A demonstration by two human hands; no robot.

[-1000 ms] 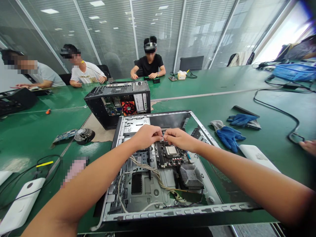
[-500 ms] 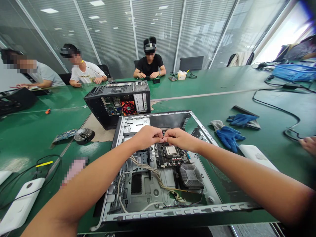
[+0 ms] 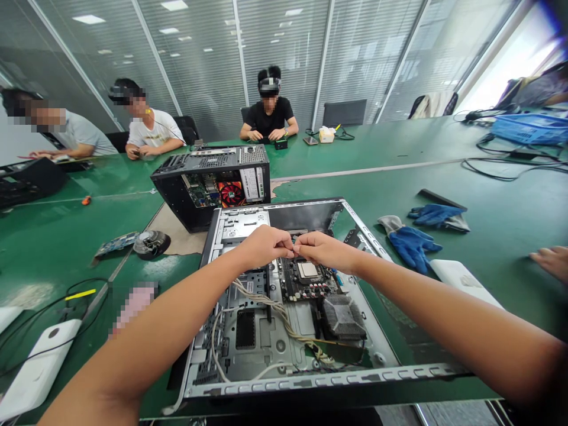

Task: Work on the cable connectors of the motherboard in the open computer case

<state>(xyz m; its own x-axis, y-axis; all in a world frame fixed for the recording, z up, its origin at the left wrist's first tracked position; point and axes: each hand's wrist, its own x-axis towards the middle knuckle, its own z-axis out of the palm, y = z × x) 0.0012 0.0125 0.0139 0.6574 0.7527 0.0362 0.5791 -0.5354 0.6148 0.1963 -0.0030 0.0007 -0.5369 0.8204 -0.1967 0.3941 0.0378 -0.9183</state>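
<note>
An open computer case (image 3: pixel 284 387) lies on its side in front of me. Over its motherboard (image 3: pixel 290 284), my left hand (image 3: pixel 268 245) and my right hand (image 3: pixel 322 248) meet with fingertips pinched together. Whatever sits between the fingers is too small to make out. Just below the right hand, a bare processor (image 3: pixel 307 270) shows in its socket. A finned heatsink (image 3: pixel 344 316) rests in the case nearer to me. A bundle of pale cables (image 3: pixel 279 310) runs across the metal floor of the case.
Behind stands a second computer case (image 3: pixel 208 177) with a red fan. Blue work gloves (image 3: pixel 410 245) and a white device (image 3: pixel 464 284) lie to the right, near another person's hand (image 3: pixel 552 260). A circuit board (image 3: pixel 115 244) and a round cooler (image 3: pixel 151 244) lie left. Several people sit across the table.
My hands stay almost in place, fingertips together. At the right, the black cable has been pulled back and another person's hand has shifted. A person at the far left has brought their hands together.
</note>
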